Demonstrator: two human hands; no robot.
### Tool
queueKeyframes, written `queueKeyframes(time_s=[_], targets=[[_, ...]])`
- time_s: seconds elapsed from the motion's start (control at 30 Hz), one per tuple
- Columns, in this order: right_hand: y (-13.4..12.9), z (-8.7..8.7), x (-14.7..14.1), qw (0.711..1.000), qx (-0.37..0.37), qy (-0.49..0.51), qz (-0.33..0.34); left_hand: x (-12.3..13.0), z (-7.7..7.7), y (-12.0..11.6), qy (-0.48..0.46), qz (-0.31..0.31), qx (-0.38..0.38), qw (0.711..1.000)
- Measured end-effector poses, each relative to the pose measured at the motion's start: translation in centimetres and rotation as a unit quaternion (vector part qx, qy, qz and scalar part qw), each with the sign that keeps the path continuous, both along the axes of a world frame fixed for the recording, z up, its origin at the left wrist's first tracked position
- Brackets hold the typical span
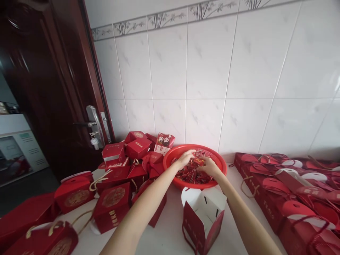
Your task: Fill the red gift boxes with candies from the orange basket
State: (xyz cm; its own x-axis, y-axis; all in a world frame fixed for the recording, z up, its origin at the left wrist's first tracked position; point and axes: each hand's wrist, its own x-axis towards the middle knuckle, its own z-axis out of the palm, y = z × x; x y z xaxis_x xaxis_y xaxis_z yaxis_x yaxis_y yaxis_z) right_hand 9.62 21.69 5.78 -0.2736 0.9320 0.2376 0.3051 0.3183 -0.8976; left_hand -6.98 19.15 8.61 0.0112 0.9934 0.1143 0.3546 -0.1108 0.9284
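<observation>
A round red plastic basket [168, 159] holds many small red-wrapped packets that look like sweets [190, 174]. Over its left side reaches my left hand [186, 158], fingers stretched out and touching the packets. My right hand [209, 166] comes in from the right, its fingers apart among the packets, tips partly hidden. Between both hands lies a red and gold packet [198, 160]; I see no firm grip on it. Just in front of the basket, between my forearms, stands an open red gift box [195, 221] with a white inside and a dark red cord handle.
Several closed red gift boxes [113, 202] with cord handles crowd the left side, some stacked against the tiled wall [204, 71]. Rows of red boxes with raised flaps [273, 186] fill the right. A dark wooden door [55, 81] stands at the left.
</observation>
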Motion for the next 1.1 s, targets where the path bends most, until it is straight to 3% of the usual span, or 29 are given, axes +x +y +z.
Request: queueKeyframes(time_s=[0.2, 0.4, 0.57, 0.73, 0.9, 1.1], targets=[[-0.2, -0.2, 0.7, 0.997, -0.005, 0.068, -0.022, 0.1, -0.3, 0.6, 0.062, 0.050, -0.006, 0.997], [-1.0, 0.3, 1.3, 0.992, 0.009, 0.109, -0.069, -0.2, -0.5, 0.5, 0.196, 0.089, -0.034, 0.976], [-1.2, 0.4, 1.3, 0.985, 0.009, 0.154, -0.083, 0.0, -0.7, 0.4, 0.313, 0.005, -0.109, 0.943], [-0.8, 0.3, 1.1, 0.979, 0.006, 0.187, -0.085, 0.4, -1.3, 1.1, 0.362, -0.068, -0.162, 0.916], [-0.5, 0.2, 1.0, 0.971, 0.004, 0.219, -0.093, 0.1, -2.0, 2.7, 0.350, -0.090, -0.169, 0.917], [-0.2, 0.0, 1.2, 0.967, 0.005, 0.234, -0.098, -0.1, -2.7, 4.2, 0.281, -0.124, -0.147, 0.940]])
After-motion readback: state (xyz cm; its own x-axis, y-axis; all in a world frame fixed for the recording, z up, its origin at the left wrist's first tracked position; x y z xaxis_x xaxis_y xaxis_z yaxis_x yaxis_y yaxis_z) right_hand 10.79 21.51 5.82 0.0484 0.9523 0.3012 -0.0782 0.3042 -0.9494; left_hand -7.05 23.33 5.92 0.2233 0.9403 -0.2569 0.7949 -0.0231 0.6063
